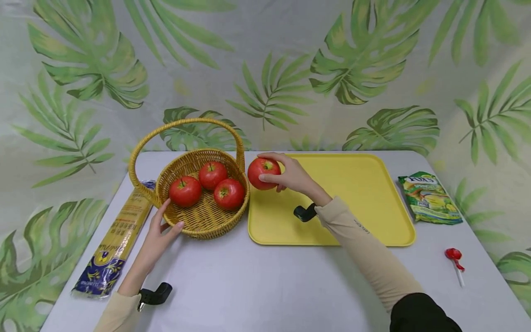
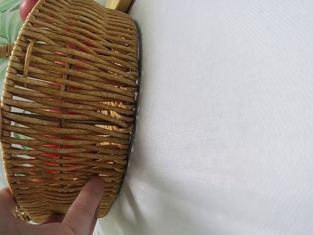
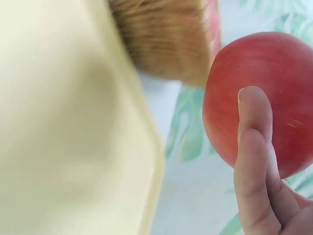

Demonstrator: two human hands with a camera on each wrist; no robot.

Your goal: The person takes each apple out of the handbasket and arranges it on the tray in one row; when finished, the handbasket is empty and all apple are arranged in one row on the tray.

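Right hand [image 1: 290, 176] is pinching red apple [image 1: 258, 170], yellow tray [image 1: 356, 180] lying beneath; left hand [image 1: 159, 234], fingers spread, is touching wicker basket [image 1: 209, 233] holding three apples [image 1: 185, 191].

The left hand [image 1: 159, 230] is splayed, thumb [image 1: 176, 228] and forefinger [image 1: 161, 212] apart, while the right hand [image 1: 292, 175] curves in a grip.

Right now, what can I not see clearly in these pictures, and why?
Head view: the right hand covers part of the held red apple.
Head view: the handle of the wicker basket hides a strip of the spaghetti packet.
Head view: the smaller lettering on the Fox's bag is too tiny.
Left wrist view: the basket's wall mostly hides the apples inside.
Right wrist view: the yellow tray is blurred, cut by edges.
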